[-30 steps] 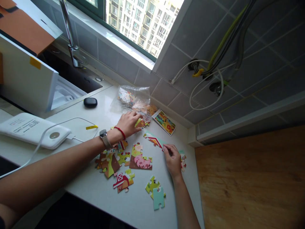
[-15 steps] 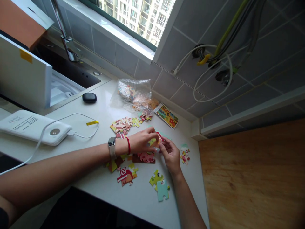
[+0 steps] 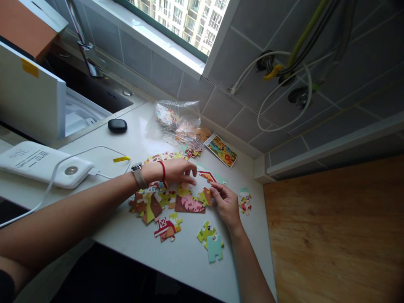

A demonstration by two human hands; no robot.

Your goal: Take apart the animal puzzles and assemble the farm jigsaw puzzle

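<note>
we have a brown-and-green puzzle piece (image 3: 206, 197) at the right edge of the pink pig section (image 3: 191, 204), pinched between thumb and fingertips of our right hand (image 3: 226, 205); whether it lies flat we cannot tell. our left hand (image 3: 180, 171) hangs just left, fingers loosely curled and seemingly gripping nothing. if we press the piece down misaligned, its tabs could bend or the section could slide. on the far side, our knuckles might nudge the red roof strip (image 3: 206, 175) askew. farther off lie the picture card (image 3: 221, 150) and plastic bag (image 3: 176, 122).
</note>
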